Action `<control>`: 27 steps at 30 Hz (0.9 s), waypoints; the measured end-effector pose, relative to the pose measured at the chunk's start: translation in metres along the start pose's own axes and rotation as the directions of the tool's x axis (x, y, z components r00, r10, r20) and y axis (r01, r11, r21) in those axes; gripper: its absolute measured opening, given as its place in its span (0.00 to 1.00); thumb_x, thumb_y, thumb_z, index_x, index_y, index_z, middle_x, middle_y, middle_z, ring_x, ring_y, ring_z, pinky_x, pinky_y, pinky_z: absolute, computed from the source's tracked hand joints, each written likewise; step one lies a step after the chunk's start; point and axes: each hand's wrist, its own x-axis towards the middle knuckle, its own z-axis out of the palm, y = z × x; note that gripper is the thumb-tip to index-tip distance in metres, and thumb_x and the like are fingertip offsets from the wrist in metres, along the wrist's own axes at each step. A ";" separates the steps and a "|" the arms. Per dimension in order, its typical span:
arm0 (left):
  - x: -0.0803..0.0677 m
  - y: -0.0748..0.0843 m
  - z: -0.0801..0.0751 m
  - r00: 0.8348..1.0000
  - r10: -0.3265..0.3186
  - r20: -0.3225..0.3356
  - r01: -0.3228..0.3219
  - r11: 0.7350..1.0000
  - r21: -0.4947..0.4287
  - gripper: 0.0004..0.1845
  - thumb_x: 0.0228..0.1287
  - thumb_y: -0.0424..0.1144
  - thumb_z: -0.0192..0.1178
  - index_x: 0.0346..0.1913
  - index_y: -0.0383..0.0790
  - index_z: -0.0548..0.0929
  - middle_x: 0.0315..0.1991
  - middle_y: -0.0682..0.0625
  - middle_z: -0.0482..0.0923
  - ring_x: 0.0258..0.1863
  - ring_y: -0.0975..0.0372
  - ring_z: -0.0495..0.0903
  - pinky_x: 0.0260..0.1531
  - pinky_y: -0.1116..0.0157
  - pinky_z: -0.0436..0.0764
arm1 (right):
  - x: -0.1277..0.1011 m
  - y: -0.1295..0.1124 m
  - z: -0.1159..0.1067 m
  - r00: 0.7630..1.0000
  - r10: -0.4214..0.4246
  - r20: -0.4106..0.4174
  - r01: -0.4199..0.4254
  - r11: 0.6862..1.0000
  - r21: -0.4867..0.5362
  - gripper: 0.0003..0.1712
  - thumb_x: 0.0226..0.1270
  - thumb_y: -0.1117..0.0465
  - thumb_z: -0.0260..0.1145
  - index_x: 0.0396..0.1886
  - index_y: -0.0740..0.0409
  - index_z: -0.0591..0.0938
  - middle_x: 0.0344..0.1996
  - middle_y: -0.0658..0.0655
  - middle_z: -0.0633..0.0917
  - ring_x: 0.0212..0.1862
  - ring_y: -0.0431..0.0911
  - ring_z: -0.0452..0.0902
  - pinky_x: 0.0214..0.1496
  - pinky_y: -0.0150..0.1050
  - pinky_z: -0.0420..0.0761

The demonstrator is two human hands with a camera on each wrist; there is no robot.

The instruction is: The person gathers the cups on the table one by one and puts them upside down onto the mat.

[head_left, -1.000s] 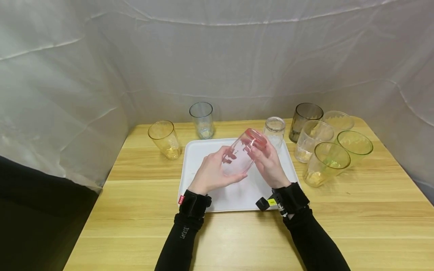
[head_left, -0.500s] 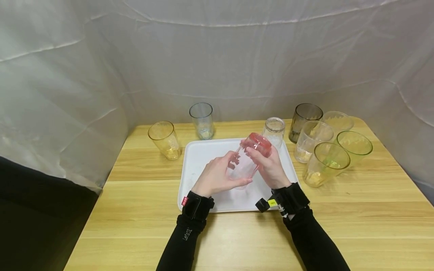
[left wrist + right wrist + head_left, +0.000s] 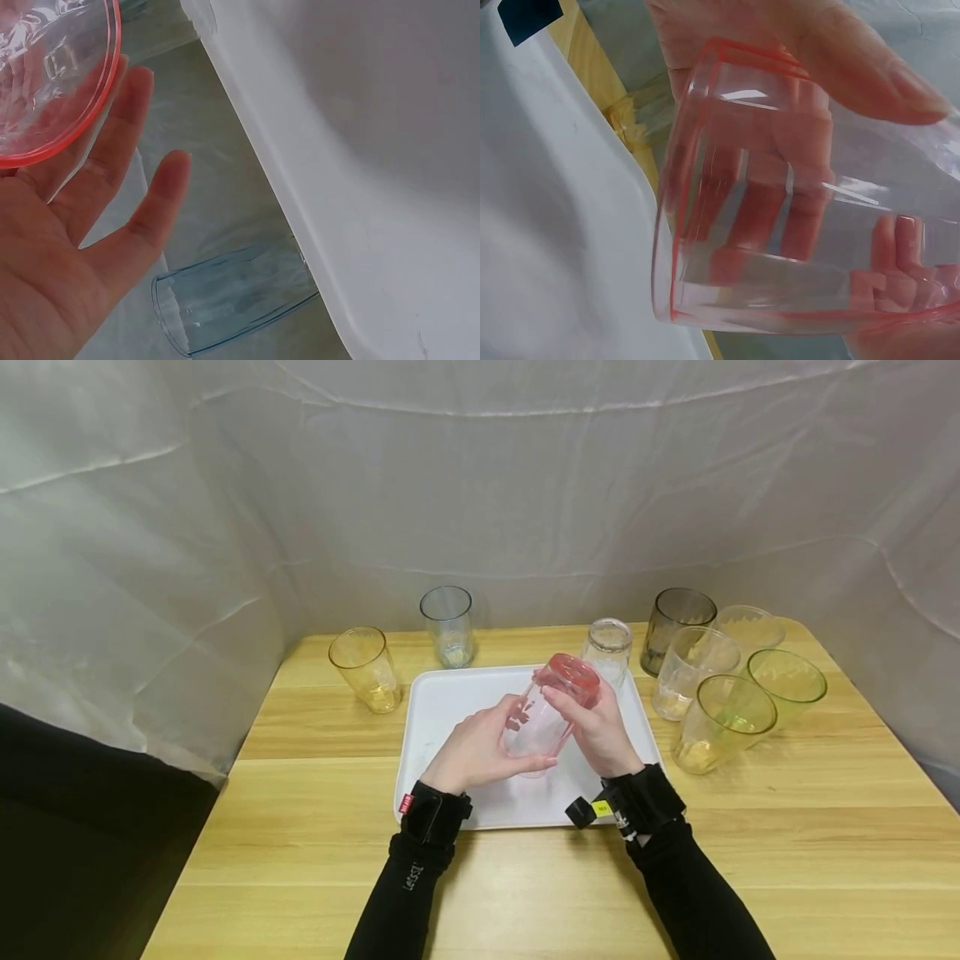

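Note:
Both hands hold a clear pink drinking glass (image 3: pixel 546 718) above the white tray (image 3: pixel 442 693). It is tilted, with its base up to the right and its mouth down. My right hand (image 3: pixel 606 731) grips it near the base, thumb across the front and fingers behind, as the right wrist view shows through the pink glass (image 3: pixel 780 247). Toward the mouth end, my left hand (image 3: pixel 476 750) holds its side between thumb and fingers. In the left wrist view several fingers of the left hand (image 3: pixel 82 217) spread away beside the red-edged rim.
An upturned clear glass (image 3: pixel 608 647) stands at the tray's back right corner. Left of and behind the tray are a yellow glass (image 3: pixel 367 672) and a blue glass (image 3: pixel 450 631). At right cluster a dark grey glass (image 3: pixel 660 639), clear glasses, a green glass (image 3: pixel 787 681) and a yellowish glass (image 3: pixel 701 747).
The pink glass has turned more upright and shifted slightly right and down. My left hand moved right with it, while the right forearm stayed put. Over the last half second almost nothing moved.

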 end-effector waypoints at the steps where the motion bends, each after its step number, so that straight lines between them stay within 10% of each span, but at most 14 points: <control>1: 0.000 0.000 -0.001 1.000 -0.002 0.007 0.002 1.000 0.001 0.44 0.49 0.72 0.68 0.65 0.52 0.71 0.50 0.53 0.84 0.49 0.61 0.85 0.46 0.60 0.85 | 0.000 0.000 0.000 1.000 0.000 -0.004 0.000 1.000 -0.004 0.23 0.67 0.74 0.59 0.56 0.48 0.78 0.47 0.46 0.87 0.55 0.39 0.82 0.63 0.33 0.78; 7: -0.003 -0.006 -0.013 1.000 -0.030 -0.008 0.029 0.998 -0.049 0.43 0.57 0.68 0.66 0.71 0.52 0.69 0.57 0.52 0.82 0.55 0.57 0.83 0.53 0.54 0.83 | 0.001 0.002 0.003 0.999 -0.008 -0.050 0.004 0.997 -0.081 0.28 0.64 0.75 0.64 0.63 0.59 0.73 0.49 0.43 0.85 0.55 0.36 0.82 0.62 0.31 0.81; 17: -0.010 -0.039 -0.033 0.943 -0.007 -0.332 0.025 0.998 0.051 0.20 0.71 0.44 0.62 0.61 0.40 0.80 0.58 0.44 0.83 0.54 0.51 0.84 0.53 0.53 0.83 | 0.017 0.013 0.016 0.995 -0.035 -0.098 -0.006 0.920 -0.392 0.36 0.57 0.67 0.76 0.65 0.61 0.72 0.57 0.59 0.81 0.58 0.44 0.77 0.66 0.42 0.78; 27: -0.007 -0.054 -0.052 0.923 -0.042 -0.382 0.092 0.989 0.114 0.18 0.70 0.42 0.62 0.58 0.38 0.82 0.56 0.42 0.84 0.52 0.49 0.83 0.51 0.51 0.83 | 0.052 0.022 0.027 0.994 -0.057 -0.095 0.005 0.879 -0.478 0.39 0.56 0.61 0.78 0.65 0.61 0.71 0.59 0.63 0.80 0.63 0.55 0.75 0.70 0.52 0.74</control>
